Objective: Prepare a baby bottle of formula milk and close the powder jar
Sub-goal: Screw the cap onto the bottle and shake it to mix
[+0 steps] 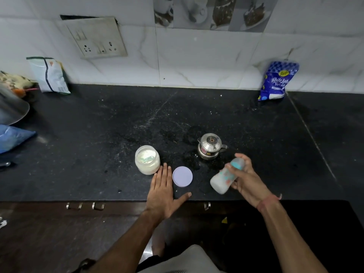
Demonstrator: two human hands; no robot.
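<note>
Right hand point(245, 179) grips tilted baby bottle point(226, 176) above the counter; left hand point(163, 191) lies flat, fingers straight and spread.

Bottle is blurred, white liquid inside, teal collar end pointing up and away, base toward the near counter edge; right fingers curl round its upper part. Left palm rests on the black counter point(98, 134) between the powder jar point(147, 159) and its lilac lid point(182, 176), just beside both. Jar stands open, upright, white powder inside with a scoop in it. Lid lies flat, apart from the jar. Small steel pot point(210, 149) sits behind the bottle. Blue sugar bag point(276, 80) leans on the tiled wall point(197, 62), well apart, far right. Another packet point(50, 74) far left.
</note>
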